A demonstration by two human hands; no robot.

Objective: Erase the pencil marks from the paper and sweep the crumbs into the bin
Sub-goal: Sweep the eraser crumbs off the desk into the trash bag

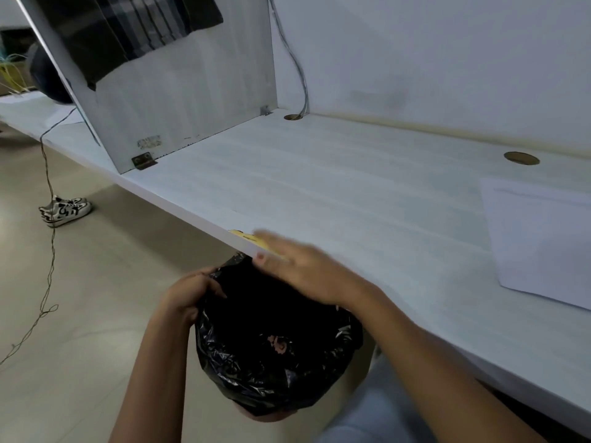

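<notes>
Head view: my left hand (188,295) grips the rim of the black-lined bin (275,353), which sits just below the desk (319,187) edge. My right hand (297,270) lies flat on that edge, fingers straight and motion-blurred, partly covering a yellow item (237,233). The paper (543,244) lies on the desk, well apart to the right.

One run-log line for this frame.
phase: sweep | left hand: grips bin rim | right hand: flat on desk edge, over bin | paper: apart, far right
</notes>
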